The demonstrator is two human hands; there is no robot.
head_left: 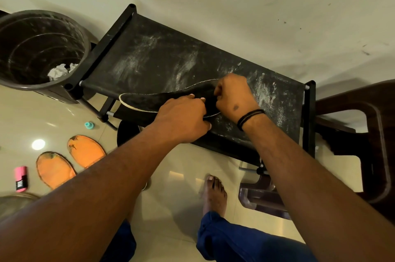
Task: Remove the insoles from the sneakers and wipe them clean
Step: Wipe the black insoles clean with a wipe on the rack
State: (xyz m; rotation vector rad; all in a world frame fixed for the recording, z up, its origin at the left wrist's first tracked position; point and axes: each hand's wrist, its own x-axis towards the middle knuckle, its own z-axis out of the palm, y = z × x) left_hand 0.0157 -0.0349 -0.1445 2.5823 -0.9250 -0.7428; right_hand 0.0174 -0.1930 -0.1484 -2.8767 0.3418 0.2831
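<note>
place: home | cues: tiled floor [175, 176]; shoe rack [149, 56]; waste bin [40, 48]; wooden chair [376, 133]

Both hands, left hand [184, 115] and right hand [233, 95], grip a black insole [154, 99] on a dusty rack [149, 56].
</note>
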